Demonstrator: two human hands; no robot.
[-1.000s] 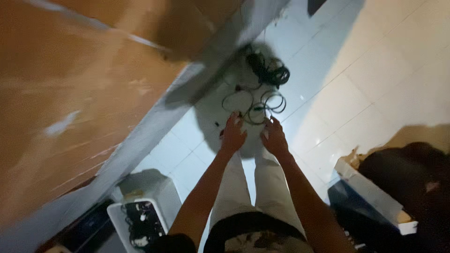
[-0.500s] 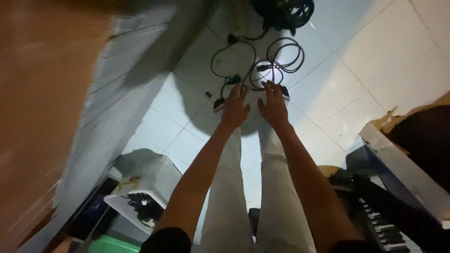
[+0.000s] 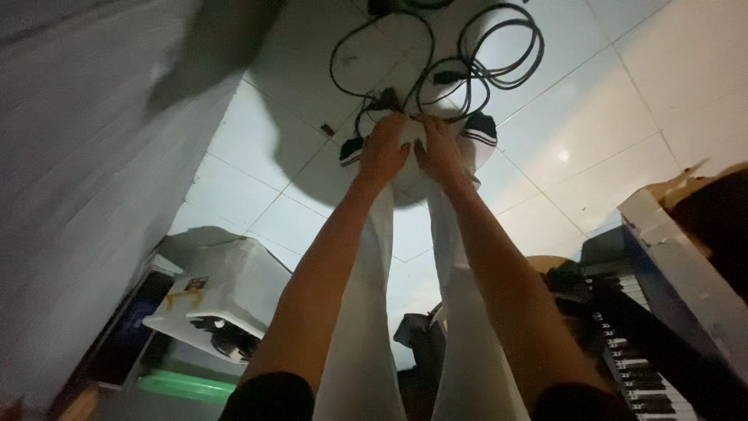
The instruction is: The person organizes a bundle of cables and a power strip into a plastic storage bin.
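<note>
Black cables (image 3: 467, 70) lay coiled on the white tiled floor (image 3: 623, 117) as I reached down, left hand (image 3: 383, 148) and right hand (image 3: 438, 152) side by side, fingers curled at the tangle's near end; whether either truly gripped it, I could not tell.

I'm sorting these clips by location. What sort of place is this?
Probably a room in a home, perhaps used for storage or music. The floor is pale tile with black cables lying loose on it, a piano keyboard sits at the right, and a white box stands by the wall.
</note>
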